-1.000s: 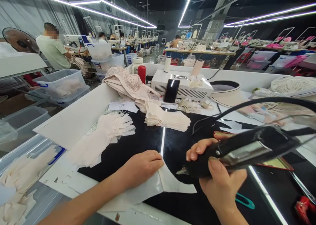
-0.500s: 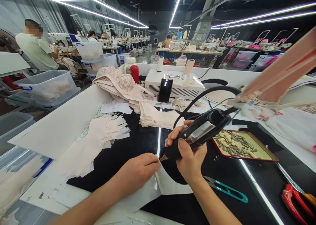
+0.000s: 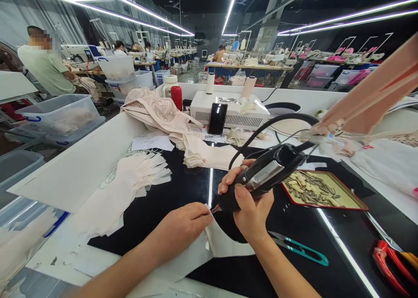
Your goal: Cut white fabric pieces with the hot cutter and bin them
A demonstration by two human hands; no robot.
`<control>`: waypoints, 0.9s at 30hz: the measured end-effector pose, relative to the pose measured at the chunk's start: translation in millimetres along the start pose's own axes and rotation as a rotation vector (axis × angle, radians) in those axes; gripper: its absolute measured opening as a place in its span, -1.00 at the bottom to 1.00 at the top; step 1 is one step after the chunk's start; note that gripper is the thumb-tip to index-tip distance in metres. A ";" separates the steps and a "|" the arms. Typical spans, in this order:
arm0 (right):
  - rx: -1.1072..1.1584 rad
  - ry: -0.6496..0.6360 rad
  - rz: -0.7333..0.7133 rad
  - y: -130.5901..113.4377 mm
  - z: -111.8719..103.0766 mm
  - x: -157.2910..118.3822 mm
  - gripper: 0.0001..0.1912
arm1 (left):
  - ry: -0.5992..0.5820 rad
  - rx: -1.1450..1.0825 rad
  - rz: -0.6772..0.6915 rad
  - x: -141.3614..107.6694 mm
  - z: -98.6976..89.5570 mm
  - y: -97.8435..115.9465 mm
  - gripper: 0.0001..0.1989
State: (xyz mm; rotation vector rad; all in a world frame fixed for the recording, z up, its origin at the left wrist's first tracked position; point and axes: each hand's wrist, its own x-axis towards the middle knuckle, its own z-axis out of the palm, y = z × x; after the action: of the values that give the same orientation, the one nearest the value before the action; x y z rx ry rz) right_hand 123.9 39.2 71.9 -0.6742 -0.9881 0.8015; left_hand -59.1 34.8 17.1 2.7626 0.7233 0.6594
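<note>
My right hand (image 3: 250,206) is wrapped around a black corded handheld tool (image 3: 266,176) with a silver lever on its side. The tool's lower end points toward the fingertips of my left hand (image 3: 187,221). Those fingers pinch the edge of a pale fabric piece (image 3: 227,243), close to the tool's tip. The tip itself is mostly hidden by my right hand. The fabric spreads over the black table surface (image 3: 153,211) beneath both hands. Teal thread snips (image 3: 305,250) lie right beside my right wrist.
Fanned pale fabric pieces (image 3: 130,176) lie left, and a fabric stack (image 3: 209,152) ahead. Behind stand a phone (image 3: 217,118) and a white vented box (image 3: 233,110). Right are a tray of seeds and peanuts (image 3: 349,195) and red-handled scissors (image 3: 387,263). A co-worker (image 3: 47,67) sits far left.
The view has shifted very slightly. Both hands, the tool and the fabric keep the same positions.
</note>
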 end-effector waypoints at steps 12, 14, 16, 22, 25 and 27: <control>0.005 0.006 -0.023 -4.6 0.1 -3.7 -0.64 | 0.003 -0.011 -0.010 0.8 -2.3 0.8 -0.77; 0.003 0.013 -0.032 -7.8 -2.2 -4.9 -0.61 | -0.014 -0.034 -0.025 1.5 -3.8 1.7 -0.77; 0.008 0.012 -0.038 -10.0 -4.7 -6.7 -0.60 | -0.035 -0.054 -0.045 2.1 -4.9 2.4 -0.77; 0.030 -0.023 -0.059 -8.8 -8.2 -12.2 -0.63 | -0.015 -0.061 -0.038 0.6 -4.3 2.0 -0.77; 0.033 -0.019 -0.060 -7.3 -6.9 -12.9 -0.65 | -0.016 -0.059 -0.030 0.4 -3.9 1.1 -0.77; 0.023 -0.002 -0.051 -7.1 -6.0 -13.0 -0.67 | -0.018 -0.056 -0.024 0.9 -3.9 0.4 -0.77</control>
State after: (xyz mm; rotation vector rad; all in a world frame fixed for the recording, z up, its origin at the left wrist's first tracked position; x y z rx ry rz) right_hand 127.1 23.8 69.3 -0.6261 -0.9934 0.7674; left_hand -60.1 35.2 21.0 2.7011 0.7224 0.6391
